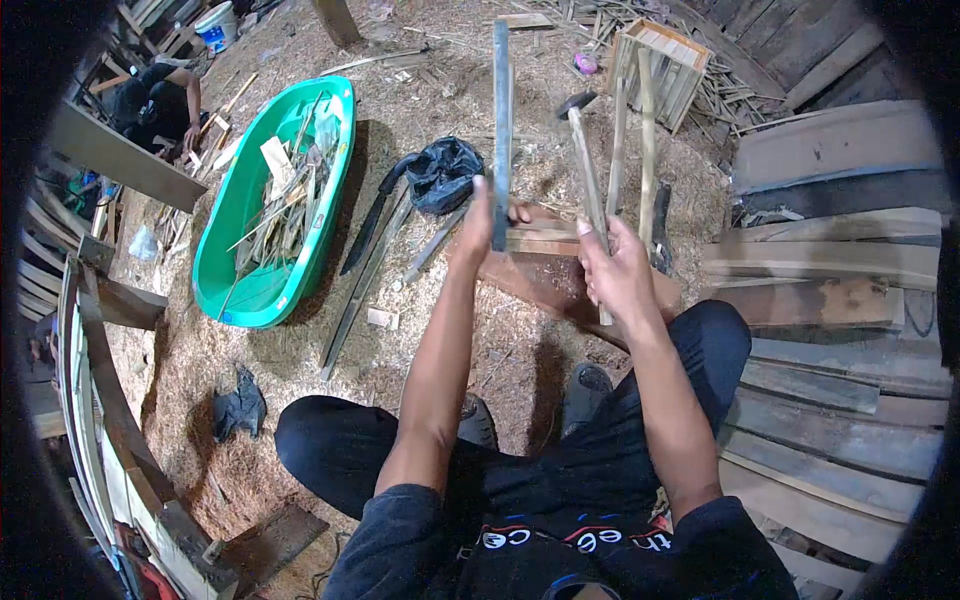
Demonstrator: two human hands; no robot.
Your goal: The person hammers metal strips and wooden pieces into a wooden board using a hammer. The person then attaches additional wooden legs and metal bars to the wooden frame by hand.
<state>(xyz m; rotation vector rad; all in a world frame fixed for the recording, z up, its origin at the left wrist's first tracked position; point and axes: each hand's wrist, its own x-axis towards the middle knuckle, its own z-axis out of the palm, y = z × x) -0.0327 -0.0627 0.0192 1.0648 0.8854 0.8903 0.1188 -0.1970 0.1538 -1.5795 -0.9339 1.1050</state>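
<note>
My right hand [618, 268] is closed round the wooden handle of a hammer [588, 170], whose dark head points up and away from me. My left hand [482, 225] is wrapped round the lower part of an upright grey wooden slat [502, 110], with fingertips showing on its far side. Just beyond both hands, pieces of wood [545, 238] lie over a brown wooden block [540, 280], partly hidden by my hands. Two more thin upright sticks [646, 140] stand to the right of the hammer.
A green tub [207, 270] of wood scraps stands left, beside a long dark blade [372, 225] and a black plastic bag [445, 172]. A slatted wooden crate [660, 75] sits at the back. Stacked planks [830, 375] line the right. Another person [160, 100] crouches far left.
</note>
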